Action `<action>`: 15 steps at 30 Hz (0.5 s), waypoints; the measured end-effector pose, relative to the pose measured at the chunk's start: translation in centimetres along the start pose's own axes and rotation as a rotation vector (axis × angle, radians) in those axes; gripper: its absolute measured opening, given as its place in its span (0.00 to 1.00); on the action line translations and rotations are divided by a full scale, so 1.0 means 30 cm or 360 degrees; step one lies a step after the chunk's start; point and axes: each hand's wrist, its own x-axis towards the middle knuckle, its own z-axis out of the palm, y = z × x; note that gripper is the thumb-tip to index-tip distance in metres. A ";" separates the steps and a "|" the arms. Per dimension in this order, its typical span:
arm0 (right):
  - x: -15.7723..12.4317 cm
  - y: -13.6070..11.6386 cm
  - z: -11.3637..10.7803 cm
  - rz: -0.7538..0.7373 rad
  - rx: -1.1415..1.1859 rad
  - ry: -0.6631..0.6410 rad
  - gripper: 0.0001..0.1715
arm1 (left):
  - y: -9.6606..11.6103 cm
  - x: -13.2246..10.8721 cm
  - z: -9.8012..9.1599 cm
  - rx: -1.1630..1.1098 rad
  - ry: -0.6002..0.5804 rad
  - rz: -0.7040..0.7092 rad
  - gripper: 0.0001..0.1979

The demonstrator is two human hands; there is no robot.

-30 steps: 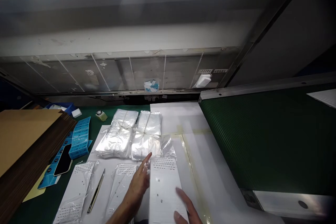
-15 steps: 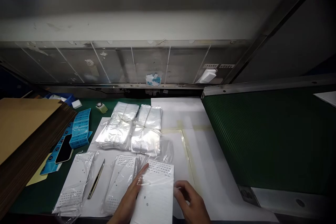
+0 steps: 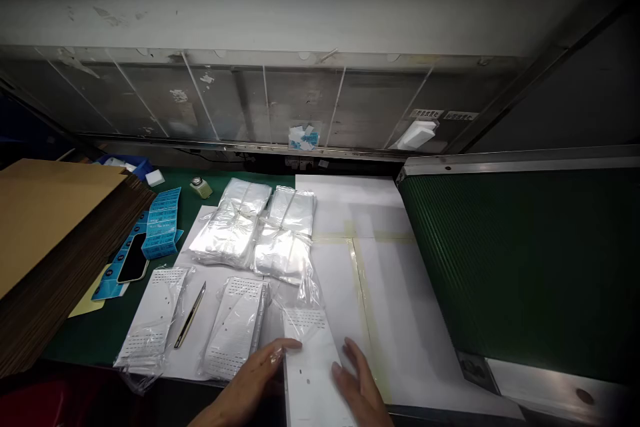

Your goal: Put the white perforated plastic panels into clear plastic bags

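A white card (image 3: pixel 310 363) with rows of tiny holes at one end sits at the bottom middle of the view. Clear plastic covers its far end. The left hand (image 3: pixel 245 380) lies flat and open, with its fingertips at the card's left edge. The right hand (image 3: pixel 359 377) is open with its fingers spread, right by the card's right edge. Neither hand seems to grip it.

Just left of the card lie two more white cards in clear bags (image 3: pixel 235 327), and a thin metal knife (image 3: pixel 191 315) lies between those two. Above them are two tied bundles of clear bags (image 3: pixel 260 227). At the left are blue label strips (image 3: pixel 163 223), a black phone (image 3: pixel 133 260), and a tall stack of brown cardboard (image 3: pixel 55 227). A small bottle (image 3: pixel 201 188) stands at the top left.

White sheets (image 3: pixel 350 203) and a green mat (image 3: pixel 95 340) cover the table. A green belt (image 3: pixel 515 267) runs along the right, and a scuffed gray wall (image 3: pixel 300 100) fills the top.
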 end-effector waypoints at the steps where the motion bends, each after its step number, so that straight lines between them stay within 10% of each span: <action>1: -0.003 -0.007 0.013 0.0122 0.0102 -0.0026 0.43 | -0.015 0.014 0.011 -0.0179 -0.0082 0.0013 0.23; 5: -0.032 -0.030 0.049 0.0138 0.0253 -0.0104 0.45 | -0.052 0.052 0.031 -0.0529 0.0001 0.0131 0.22; 15: -0.010 -0.064 0.017 -0.0234 -0.0242 -0.0189 0.25 | 0.030 -0.001 0.005 0.0142 0.0136 0.0050 0.25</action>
